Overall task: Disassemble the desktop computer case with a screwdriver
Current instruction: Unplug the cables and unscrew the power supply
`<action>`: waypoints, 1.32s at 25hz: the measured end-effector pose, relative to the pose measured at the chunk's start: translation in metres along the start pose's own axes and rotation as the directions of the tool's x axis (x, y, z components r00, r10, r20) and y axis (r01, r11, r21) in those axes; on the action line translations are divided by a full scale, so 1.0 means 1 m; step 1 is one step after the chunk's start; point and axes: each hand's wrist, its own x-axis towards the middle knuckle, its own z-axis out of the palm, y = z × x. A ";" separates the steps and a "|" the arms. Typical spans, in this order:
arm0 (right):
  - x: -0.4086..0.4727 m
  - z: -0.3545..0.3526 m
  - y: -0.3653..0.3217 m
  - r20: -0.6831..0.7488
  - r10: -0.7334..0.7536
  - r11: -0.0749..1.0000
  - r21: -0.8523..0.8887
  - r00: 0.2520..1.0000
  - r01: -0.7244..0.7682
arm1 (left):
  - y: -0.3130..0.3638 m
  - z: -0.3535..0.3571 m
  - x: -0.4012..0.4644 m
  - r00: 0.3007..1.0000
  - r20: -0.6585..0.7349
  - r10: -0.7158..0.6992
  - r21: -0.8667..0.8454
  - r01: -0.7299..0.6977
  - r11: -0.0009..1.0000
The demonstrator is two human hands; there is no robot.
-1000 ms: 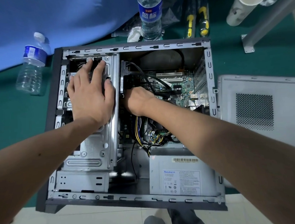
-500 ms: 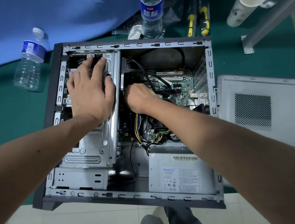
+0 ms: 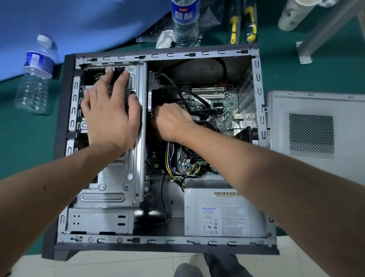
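Computer case (image 3: 58, 143) is lying on its side on the green floor, open face up; removed side panel (image 3: 323, 119) is resting just beside its right edge.

Risks, as judged from this moment:
- The case could be shifted or tipped, since weight is being put on one side only, through the drive cage (image 3: 120, 178).
- Cables could be strained or a connector cracked if the pull inside is being made at an angle; the black cable (image 3: 175, 86) and yellow wire bundle (image 3: 170, 157) are running close to the working spot.
- The motherboard (image 3: 224, 107) could be scraped by knuckles.
- Skin could be cut on the stamped metal edges.

Left hand (image 3: 111, 114) is being pressed flat on the drive cage, fingers straight and spread, fingertips reaching the far cage opening. Right hand (image 3: 172, 120) is being held inside the case just right of the cage wall, fingers curled down out of sight; whether anything is being gripped cannot be told. No screwdriver is being seen in either hand; yellow-handled tools (image 3: 249, 20) are lying beyond the case, well apart. Power supply (image 3: 224, 216) is sitting in the near right corner, untouched.
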 end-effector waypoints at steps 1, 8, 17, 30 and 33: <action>-0.001 0.000 0.000 0.006 -0.049 0.997 -0.061 0.999 0.049 | 0.000 0.000 0.000 1.000 0.000 0.000 0.001 0.000 1.000; 0.002 -0.003 0.003 0.046 -0.073 0.988 0.136 0.996 0.066 | 0.000 0.000 0.000 1.000 -0.003 -0.002 -0.002 0.002 1.000; 0.001 0.001 0.002 0.051 0.019 0.996 0.085 0.999 -0.023 | 0.001 -0.001 0.000 1.000 -0.004 -0.006 0.001 0.006 1.000; 0.004 0.003 0.001 0.014 -0.199 0.963 -0.184 0.980 0.198 | 0.000 0.000 0.000 1.000 -0.006 -0.004 0.008 0.004 1.000; 0.001 0.004 0.000 0.019 -0.068 0.993 -0.097 0.997 0.070 | 0.000 0.000 0.000 1.000 -0.006 -0.003 0.000 0.003 1.000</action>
